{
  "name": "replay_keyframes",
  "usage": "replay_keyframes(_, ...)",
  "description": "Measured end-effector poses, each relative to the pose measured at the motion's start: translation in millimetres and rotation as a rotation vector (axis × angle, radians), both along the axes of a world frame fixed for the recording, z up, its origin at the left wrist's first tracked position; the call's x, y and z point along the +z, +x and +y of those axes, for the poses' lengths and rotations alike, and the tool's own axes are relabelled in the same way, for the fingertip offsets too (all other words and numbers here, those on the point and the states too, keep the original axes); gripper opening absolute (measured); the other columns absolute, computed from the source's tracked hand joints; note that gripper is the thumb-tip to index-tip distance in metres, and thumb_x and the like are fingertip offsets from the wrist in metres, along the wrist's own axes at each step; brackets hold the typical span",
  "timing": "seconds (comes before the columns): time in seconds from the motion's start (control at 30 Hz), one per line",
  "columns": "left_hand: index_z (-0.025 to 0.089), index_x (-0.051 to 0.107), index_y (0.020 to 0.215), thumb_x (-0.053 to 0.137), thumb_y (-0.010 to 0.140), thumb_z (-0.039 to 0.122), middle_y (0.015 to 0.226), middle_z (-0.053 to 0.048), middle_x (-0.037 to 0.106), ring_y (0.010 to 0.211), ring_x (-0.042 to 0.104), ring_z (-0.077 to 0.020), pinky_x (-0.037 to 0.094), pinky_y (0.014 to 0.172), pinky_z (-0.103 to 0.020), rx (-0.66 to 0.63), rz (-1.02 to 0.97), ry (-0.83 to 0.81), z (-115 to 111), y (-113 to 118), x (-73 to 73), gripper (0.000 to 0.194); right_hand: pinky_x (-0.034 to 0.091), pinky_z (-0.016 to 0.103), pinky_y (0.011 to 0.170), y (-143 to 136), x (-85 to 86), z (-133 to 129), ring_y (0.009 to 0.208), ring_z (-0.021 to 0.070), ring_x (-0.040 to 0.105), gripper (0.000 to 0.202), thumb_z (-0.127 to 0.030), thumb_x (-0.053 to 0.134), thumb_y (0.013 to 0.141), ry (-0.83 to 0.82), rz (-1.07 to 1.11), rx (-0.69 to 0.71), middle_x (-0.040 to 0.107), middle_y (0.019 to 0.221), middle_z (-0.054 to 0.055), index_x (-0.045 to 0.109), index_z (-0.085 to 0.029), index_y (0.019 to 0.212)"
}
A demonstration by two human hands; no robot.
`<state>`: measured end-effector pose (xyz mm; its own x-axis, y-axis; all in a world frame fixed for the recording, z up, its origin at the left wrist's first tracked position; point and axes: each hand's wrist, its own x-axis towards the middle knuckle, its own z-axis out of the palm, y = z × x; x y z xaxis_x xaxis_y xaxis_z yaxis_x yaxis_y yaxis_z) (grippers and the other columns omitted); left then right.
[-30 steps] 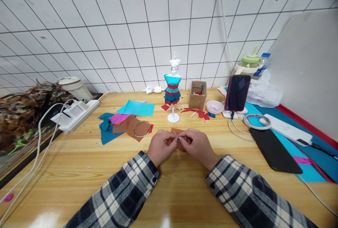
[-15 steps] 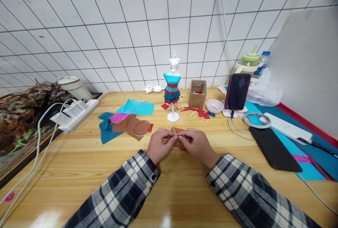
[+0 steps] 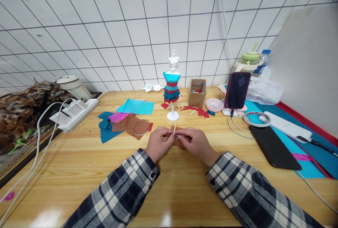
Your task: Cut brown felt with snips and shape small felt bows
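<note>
My left hand (image 3: 160,144) and my right hand (image 3: 198,144) meet in the middle of the table, fingertips pinched together on a thin white strip (image 3: 174,128). Its upper end sticks up between them; the rest is hidden by the fingers. Beneath the fingertips lies a piece of brown paper (image 3: 178,144), partly covered by the hands. Just behind them stands a small white dress form (image 3: 173,62) on a round base, wearing a tiered dress (image 3: 171,87) in light blue, red and dark teal. Neither hand touches it.
Left of the hands lie coloured sheets (image 3: 136,106) and a ring (image 3: 141,127). Behind are a cardboard box (image 3: 197,98), red scraps (image 3: 201,112) and a pink bowl (image 3: 214,105). A propped phone (image 3: 237,90), black phone (image 3: 274,148) and power strip (image 3: 287,128) are right; another power strip (image 3: 79,118) is left.
The white strip's free end now stands more upright between the fingertips, where it leaned left before. Both hands stay almost in place.
</note>
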<state>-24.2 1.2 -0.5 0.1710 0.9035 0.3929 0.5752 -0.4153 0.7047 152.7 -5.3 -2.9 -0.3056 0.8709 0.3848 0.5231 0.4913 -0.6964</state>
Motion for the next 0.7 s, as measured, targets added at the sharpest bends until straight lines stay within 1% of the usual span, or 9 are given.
replay_keyframes(0.23, 0.020, 0.073, 0.075, 0.061, 0.076, 0.015, 0.071, -0.002, 0.071, 0.070, 0.063, -0.0154, 0.049, 0.067, -0.027, -0.026, 0.016, 0.000, 0.5, -0.1, 0.0, 0.013, 0.040, 0.024, 0.061, 1.0, 0.3, -0.8, 0.063, 0.0129, 0.057, 0.022, -0.021, 0.058, 0.083, 0.028, -0.034, -0.005, 0.068, 0.073, 0.001, 0.072, -0.022, 0.100)
replay_keyframes(0.47, 0.022, 0.074, 0.078, 0.061, 0.079, 0.016, 0.072, -0.001, 0.073, 0.069, 0.064, -0.0149, 0.048, 0.068, -0.027, -0.047, 0.049, 0.034, -1.8, 2.6, 2.7, 0.014, 0.038, 0.025, 0.061, 0.7, 3.4, -2.9, 0.066, 0.0142, 0.057, 0.019, -0.026, 0.059, 0.084, 0.088, -0.123, -0.056, 0.068, 0.074, 0.002, 0.071, -0.022, 0.099)
replay_keyframes(0.7, 0.021, 0.073, 0.076, 0.064, 0.076, 0.015, 0.071, -0.001, 0.072, 0.070, 0.062, -0.0154, 0.046, 0.069, -0.028, -0.030, 0.075, 0.041, -3.6, 4.2, -0.1, 0.011, 0.036, 0.026, 0.062, 0.1, 5.3, -4.9, 0.071, 0.0148, 0.058, 0.014, -0.028, 0.058, 0.086, 0.116, -0.157, -0.094, 0.068, 0.075, 0.002, 0.071, -0.023, 0.089)
